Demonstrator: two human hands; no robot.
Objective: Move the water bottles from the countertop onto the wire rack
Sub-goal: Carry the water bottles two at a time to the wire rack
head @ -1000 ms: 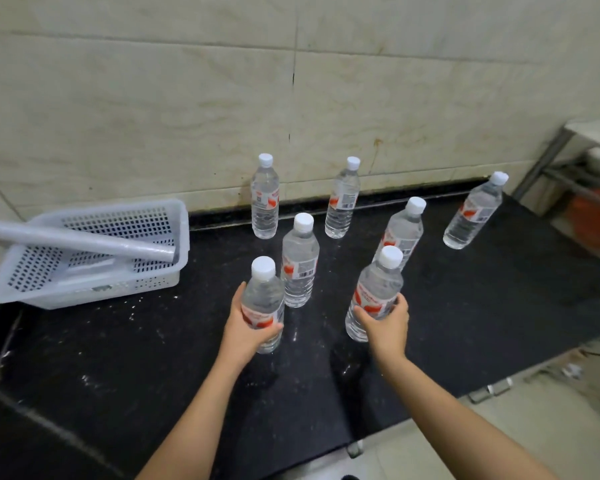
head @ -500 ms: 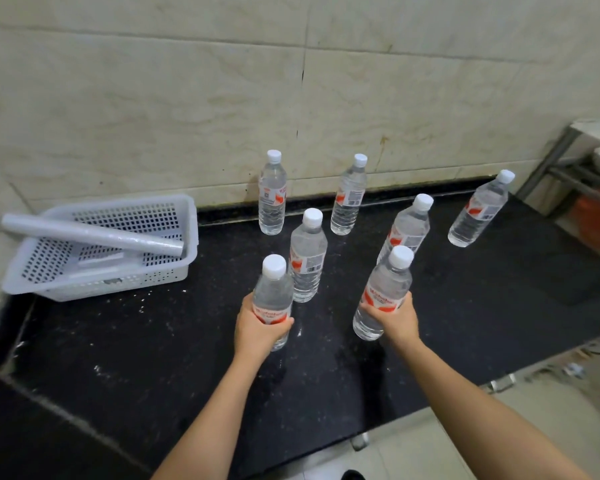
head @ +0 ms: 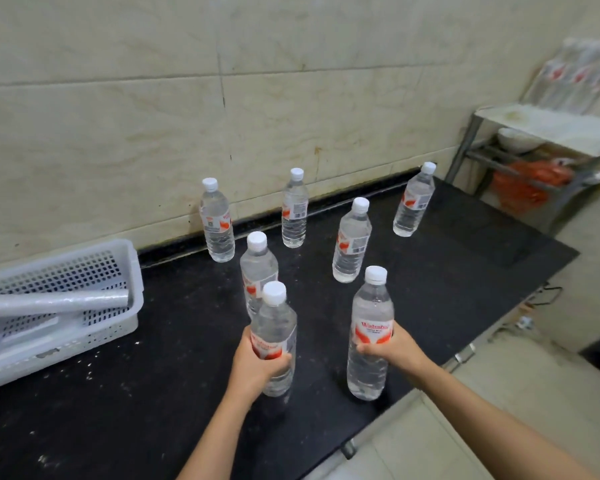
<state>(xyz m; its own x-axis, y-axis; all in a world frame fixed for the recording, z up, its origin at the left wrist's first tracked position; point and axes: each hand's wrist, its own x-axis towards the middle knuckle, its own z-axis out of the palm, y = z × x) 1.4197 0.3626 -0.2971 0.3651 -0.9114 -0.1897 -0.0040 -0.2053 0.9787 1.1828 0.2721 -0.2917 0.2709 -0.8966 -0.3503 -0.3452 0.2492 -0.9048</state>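
We judge the job barely begun: the wire rack (head: pixel 534 147) at far right holds no bottle that we can see, and five water bottles (head: pixel 352 240) stand on the black countertop (head: pixel 153 393). Our left hand (head: pixel 257 367) is wrapped round a sixth bottle (head: pixel 274 327) and our right hand (head: pixel 394 348) round a seventh (head: pixel 371 317), both near the front edge.

Just one view here, a wide-angle cam worn on the head, looking forward and down from above the front edge of a black countertop (head: pixel 153 393). It faces a tiled wall (head: pixel 153 133) across the counter. Both forearms come in from the bottom edge, so the left hand (head: pixel 257 367) and right hand (head: pixel 394 348) sit close to the lens. Fisheye bends the edges: a white basket (head: pixel 132 271) gets cut off at left, a metal rack (head: pixel 534 140) sits far right.
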